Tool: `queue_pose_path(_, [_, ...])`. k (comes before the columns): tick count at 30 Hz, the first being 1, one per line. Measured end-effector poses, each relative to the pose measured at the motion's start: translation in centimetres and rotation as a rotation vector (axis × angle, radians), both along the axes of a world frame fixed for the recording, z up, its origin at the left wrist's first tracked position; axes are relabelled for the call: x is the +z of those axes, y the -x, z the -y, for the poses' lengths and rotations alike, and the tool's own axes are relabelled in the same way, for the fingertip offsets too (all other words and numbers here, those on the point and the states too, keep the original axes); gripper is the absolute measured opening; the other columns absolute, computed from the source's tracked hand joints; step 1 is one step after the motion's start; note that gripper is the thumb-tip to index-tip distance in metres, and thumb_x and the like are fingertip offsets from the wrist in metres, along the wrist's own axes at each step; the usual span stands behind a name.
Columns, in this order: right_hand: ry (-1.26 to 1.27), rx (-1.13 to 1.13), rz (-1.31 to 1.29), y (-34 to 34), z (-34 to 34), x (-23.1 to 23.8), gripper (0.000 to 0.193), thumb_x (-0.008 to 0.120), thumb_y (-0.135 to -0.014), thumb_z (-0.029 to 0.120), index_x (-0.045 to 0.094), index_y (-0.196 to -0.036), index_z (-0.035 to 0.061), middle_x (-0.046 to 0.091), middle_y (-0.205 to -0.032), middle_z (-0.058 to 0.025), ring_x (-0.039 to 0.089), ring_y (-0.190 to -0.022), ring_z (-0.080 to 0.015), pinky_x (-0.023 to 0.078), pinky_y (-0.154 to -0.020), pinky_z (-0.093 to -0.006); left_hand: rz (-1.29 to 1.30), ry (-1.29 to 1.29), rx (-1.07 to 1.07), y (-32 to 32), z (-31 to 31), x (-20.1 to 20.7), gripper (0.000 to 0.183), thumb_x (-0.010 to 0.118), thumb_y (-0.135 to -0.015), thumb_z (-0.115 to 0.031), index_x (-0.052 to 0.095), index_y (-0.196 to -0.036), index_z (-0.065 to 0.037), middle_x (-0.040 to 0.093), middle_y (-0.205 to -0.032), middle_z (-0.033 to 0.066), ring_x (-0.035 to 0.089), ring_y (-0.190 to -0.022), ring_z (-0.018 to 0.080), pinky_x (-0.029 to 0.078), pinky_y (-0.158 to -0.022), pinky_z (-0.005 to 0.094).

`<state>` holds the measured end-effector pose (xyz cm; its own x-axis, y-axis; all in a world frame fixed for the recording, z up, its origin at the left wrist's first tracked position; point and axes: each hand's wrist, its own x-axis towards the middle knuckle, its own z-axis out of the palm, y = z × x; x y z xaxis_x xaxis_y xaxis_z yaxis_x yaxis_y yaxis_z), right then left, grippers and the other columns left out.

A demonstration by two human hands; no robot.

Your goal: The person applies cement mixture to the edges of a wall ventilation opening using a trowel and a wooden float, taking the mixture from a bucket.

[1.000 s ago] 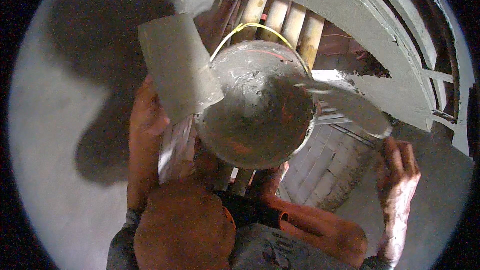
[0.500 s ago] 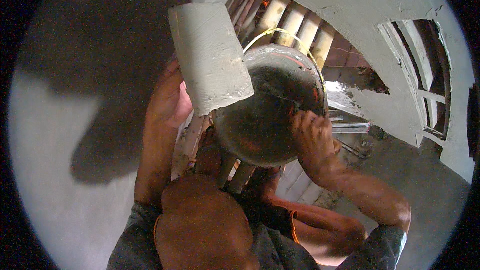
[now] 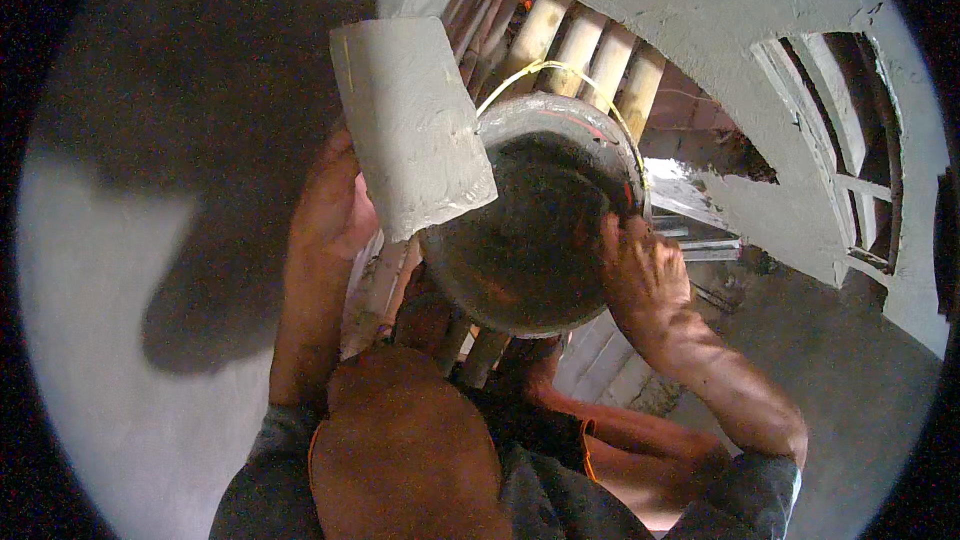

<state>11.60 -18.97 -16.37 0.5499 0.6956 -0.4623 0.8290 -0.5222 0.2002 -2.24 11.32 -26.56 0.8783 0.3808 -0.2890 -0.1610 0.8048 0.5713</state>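
Note:
A rectangular plastering float (image 3: 415, 125), its face coated with wet grey plaster, is held tilted over the left side of a bucket. My left hand (image 3: 345, 200) is closed on it from behind, and the board hides most of the fingers. The round dark bucket (image 3: 530, 290) has a plaster-smeared rim and a raised pale yellow handle (image 3: 550, 65); its inside is in shadow. At the bucket's right side, my right hand (image 3: 650, 270) has its fingers curled in over the rim. What those fingers hold, if anything, is lost in the shadow.
Pale round poles (image 3: 590, 50) lie side by side beyond the bucket. A grey plastered wall (image 3: 120, 270) rises on the left, carrying dark shadows. To the right stands another plastered wall with a framed opening (image 3: 850, 150). My bent knee (image 3: 410, 440) is close below the bucket.
My right hand has shifted right and slightly down, from inside the bucket toward its right rim. The float has dipped slightly down and left, still in my left hand.

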Motion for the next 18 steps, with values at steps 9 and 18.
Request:
queue_pose_path(9, [0.125, 0.082, 0.091, 3.2, -1.5, -3.0, 0.033, 0.066, -0.084, 0.015, 0.058, -0.113, 0.0022, 0.061, -0.089, -0.0109, 0.068, -0.079, -0.0254, 0.055, -0.067, -0.038, -0.009, 0.022, -0.027, 1.0, -0.6, -1.7, 0.031, 0.064, -0.095, -0.012, 0.066, -0.125, -0.005, 0.071, -0.122, 0.01, 0.07, -0.11, 0.0235, 0.056, -0.096, 0.0411])
queue_pose_path(18, [-0.001, 0.398, 0.152, 3.2, 0.7, -1.5, 0.033, 0.062, -0.086, 0.017, 0.059, -0.115, 0.0013, 0.058, -0.087, -0.0091, 0.064, -0.076, -0.0224, 0.048, -0.065, -0.037, 0.079, 0.057, -0.074, 0.5, -1.0, -1.0, 0.034, 0.069, -0.092, -0.01, 0.066, -0.125, -0.003, 0.072, -0.119, 0.012, 0.071, -0.108, 0.0243, 0.059, -0.093, 0.0405])
